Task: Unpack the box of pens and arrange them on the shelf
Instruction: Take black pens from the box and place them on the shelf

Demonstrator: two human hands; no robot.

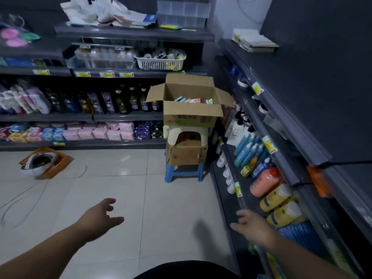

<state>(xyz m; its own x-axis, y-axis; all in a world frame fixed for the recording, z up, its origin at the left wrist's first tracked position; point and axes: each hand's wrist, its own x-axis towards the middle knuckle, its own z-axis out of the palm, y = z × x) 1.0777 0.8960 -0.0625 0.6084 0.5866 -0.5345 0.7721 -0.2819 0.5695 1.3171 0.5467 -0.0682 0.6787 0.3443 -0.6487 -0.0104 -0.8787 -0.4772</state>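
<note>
At twelve o'clock, well ahead of both hands: an open cardboard box (190, 117), upright, all four flaps folded outward. Inside it, partly hidden behind the near flap, small flat packs (193, 100) in blue, red-and-white and yellow; too small to tell whether pens. Box perched on a cream stool (188, 133), stool on a second carton (187, 155), carton on a blue stool (182, 174), all stacked on the pale tiled floor (161, 208) in the corner between the two shelf runs.

At seven o'clock, left hand (101, 216) held out over the floor, palm down, fingers released and loosely spread, grasping nothing. At five o'clock, right hand (251, 226) stretched forward, fingers likewise released and empty, just beside the front edge of the low right-hand shelf (234, 206); touching it or not, cannot tell.

Along that right-hand run, from two to four o'clock: blue bottles (247, 148) leaning in a row, then an orange bottle (264, 183), then yellow bottles (276, 198) nearest the right hand.

Across ten to twelve o'clock, the back shelf (80, 117): dark bottles (122, 101) standing side by side, pink packs (112, 131) on the level below, a white basket (161, 64) on the level above, just up and left of the box.

At nine o'clock on the floor, an orange carton (60, 164) with something dark and rounded inside, and a thin cable (30, 195) looping toward eight o'clock.
</note>
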